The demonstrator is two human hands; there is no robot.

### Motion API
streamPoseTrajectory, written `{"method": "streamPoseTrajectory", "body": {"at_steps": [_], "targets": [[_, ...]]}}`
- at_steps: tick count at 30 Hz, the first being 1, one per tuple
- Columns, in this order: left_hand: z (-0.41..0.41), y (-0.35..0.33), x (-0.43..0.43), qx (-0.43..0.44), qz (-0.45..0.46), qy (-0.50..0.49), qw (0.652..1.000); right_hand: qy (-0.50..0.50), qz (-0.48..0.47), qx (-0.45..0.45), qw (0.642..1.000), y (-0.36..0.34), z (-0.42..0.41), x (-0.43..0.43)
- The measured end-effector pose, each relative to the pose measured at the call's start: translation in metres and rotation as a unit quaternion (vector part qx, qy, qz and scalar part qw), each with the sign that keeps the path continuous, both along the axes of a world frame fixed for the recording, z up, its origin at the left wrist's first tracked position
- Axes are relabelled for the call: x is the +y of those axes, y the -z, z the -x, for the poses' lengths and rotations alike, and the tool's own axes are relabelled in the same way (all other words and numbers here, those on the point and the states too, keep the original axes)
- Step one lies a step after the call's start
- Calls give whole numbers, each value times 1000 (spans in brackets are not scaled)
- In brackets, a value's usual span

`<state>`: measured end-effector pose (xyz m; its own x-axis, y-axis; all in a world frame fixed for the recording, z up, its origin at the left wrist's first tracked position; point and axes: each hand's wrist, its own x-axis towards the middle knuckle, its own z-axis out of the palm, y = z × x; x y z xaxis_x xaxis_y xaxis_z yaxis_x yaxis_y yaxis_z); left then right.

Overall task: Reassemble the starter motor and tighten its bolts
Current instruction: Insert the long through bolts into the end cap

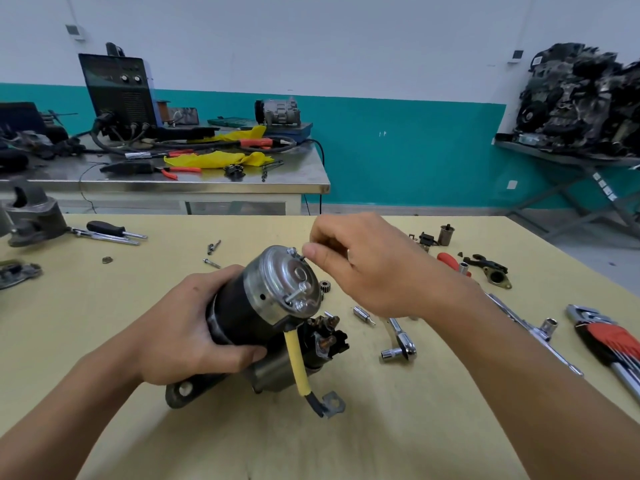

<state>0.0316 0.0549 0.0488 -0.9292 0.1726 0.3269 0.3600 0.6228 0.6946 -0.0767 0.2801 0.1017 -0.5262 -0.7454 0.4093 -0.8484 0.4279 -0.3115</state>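
Yellow tabletop: carries the work. Starter motor: lying near the front centre, silver end cap tilted up and facing away from me. My left hand: fingers wrapped round the black motor body. My right hand: thumb and forefinger closed together at the cap's upper rim. Ratchet: lying on the tabletop just right of the motor. Small bolt: pinched in those right fingertips (mostly hidden by them), touching the cap rim.
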Motion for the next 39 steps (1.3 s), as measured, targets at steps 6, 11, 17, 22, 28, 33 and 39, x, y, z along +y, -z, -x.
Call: {"method": "streamPoseTrajectory", "body": {"at_steps": [6,11,17,22,28,33,39], "targets": [[0,-1,-3,2,8,16,1000,52,23,-2,998,4,0,-6],[-1,-1,0,21,13,-14,1000,20,4,-4,1000,3,-1,-3],[1,-3,8,70,14,23,997,69,64,-34,995,8,0,-11],[1,-1,8,78,16,4,997,13,19,-35,999,0,-2,-3],[2,8,17,107,14,-26,994,38,102,-5,994,11,-4,-14],[2,17,27,131,62,-91,985,43,195,-45,979,18,-5,-17],[-3,35,46,240,212,-183,929,5,233,-88,968,31,-13,-7]]}}
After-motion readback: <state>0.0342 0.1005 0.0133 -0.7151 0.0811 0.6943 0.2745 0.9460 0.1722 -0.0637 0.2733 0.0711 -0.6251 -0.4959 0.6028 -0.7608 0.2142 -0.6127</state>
